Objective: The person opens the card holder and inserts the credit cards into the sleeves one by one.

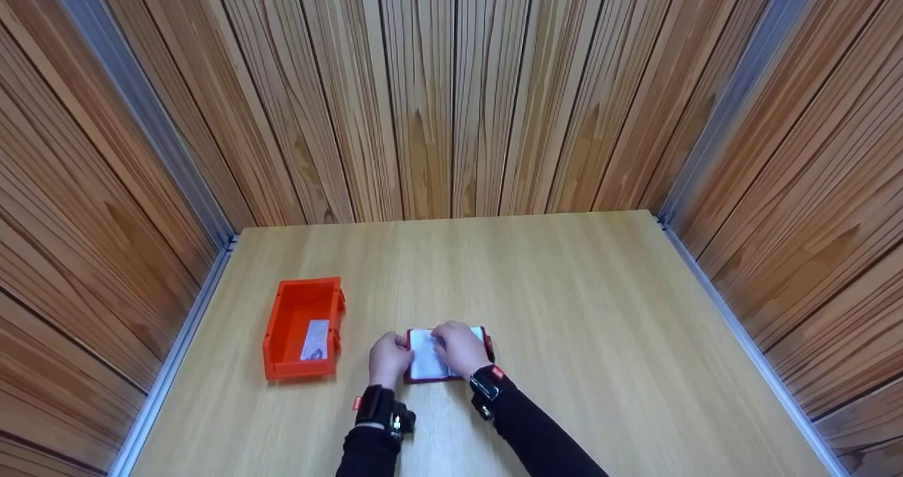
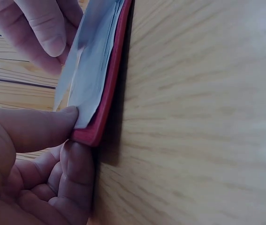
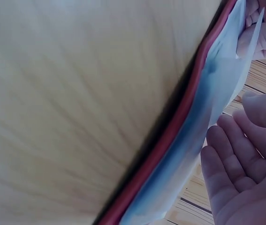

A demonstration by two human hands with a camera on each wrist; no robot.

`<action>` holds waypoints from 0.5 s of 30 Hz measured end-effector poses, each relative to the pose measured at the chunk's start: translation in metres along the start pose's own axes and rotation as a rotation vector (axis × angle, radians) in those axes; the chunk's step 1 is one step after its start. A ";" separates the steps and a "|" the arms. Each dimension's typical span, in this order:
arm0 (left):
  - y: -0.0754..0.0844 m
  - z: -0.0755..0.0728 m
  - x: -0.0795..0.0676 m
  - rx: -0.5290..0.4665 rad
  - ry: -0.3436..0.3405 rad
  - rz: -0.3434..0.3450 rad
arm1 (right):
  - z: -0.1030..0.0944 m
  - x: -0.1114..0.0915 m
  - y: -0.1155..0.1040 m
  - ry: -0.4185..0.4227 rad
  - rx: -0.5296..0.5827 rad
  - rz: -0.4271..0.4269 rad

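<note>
A small red card holder (image 1: 426,379) with pale, translucent leaves lies spread on the table in front of me. My left hand (image 1: 389,358) pinches its left edge, thumb on top of the leaves and fingers under the red cover (image 2: 87,137). Over its right half is my right hand (image 1: 462,348), fingers loosely bent and thumb apart from them. In the right wrist view one thin leaf (image 3: 238,77) stands lifted from the others. The right fingertips (image 3: 212,152) lie right at the leaves' edge.
An orange open-front bin (image 1: 300,368) stands to the left, with a pale printed card (image 1: 315,339) inside it. Wood-panelled walls (image 1: 423,96) rise behind and at both sides of the light wooden table (image 1: 564,286). Metal strips (image 1: 748,350) run along the table's sides.
</note>
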State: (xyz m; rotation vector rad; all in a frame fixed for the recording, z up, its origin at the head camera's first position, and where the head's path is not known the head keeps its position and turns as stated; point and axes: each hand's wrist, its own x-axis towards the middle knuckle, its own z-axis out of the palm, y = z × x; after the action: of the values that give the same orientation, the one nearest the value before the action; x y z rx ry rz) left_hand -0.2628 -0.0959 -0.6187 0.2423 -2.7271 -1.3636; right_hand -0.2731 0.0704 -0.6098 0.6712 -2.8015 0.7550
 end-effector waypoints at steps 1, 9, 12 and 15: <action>0.000 0.000 0.000 -0.001 -0.002 -0.004 | 0.000 0.000 -0.001 0.000 -0.002 -0.002; 0.001 0.000 -0.001 -0.020 0.008 -0.006 | 0.005 -0.003 -0.003 0.022 -0.035 0.002; 0.001 -0.001 0.000 -0.013 -0.005 -0.026 | 0.007 -0.002 -0.004 0.013 -0.043 0.019; 0.002 -0.001 0.001 -0.018 -0.019 -0.051 | 0.009 -0.002 -0.004 0.006 -0.049 0.033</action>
State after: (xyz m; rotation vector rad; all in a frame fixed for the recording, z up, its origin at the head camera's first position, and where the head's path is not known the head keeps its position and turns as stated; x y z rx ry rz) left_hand -0.2641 -0.0963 -0.6165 0.3015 -2.7405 -1.4098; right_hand -0.2697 0.0635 -0.6165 0.6149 -2.8219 0.6909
